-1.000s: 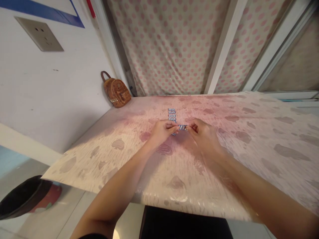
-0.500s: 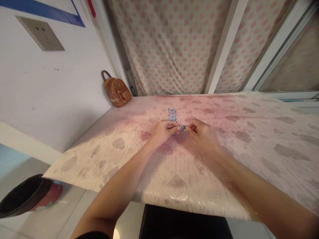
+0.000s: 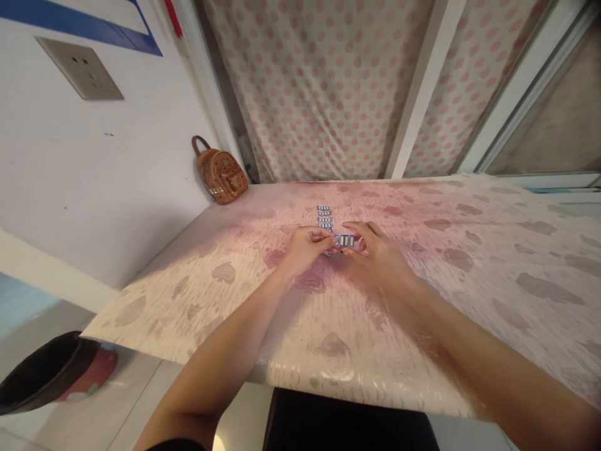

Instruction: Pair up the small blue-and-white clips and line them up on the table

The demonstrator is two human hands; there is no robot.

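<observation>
Head view shows the left hand (image 3: 307, 247) pinching one end of a small, flat blue-and-white strip of rectangles (image 3: 346, 240), which lies between the two hands. The right hand (image 3: 385, 257) has thumb and forefinger parted around the other end; whether it touches is hard to tell. Just beyond the left fingers, similar blue-and-white pieces (image 3: 325, 216) lie in a column on a pink-and-cream patterned tablecloth (image 3: 323, 347). Farther left, a small brown studded backpack (image 3: 221, 176) leans against the white wall (image 3: 117, 181).

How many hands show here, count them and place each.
2: the left hand pinches the blue-edged strip by its left end; the right hand, fingers parted, is at its right end.
</observation>
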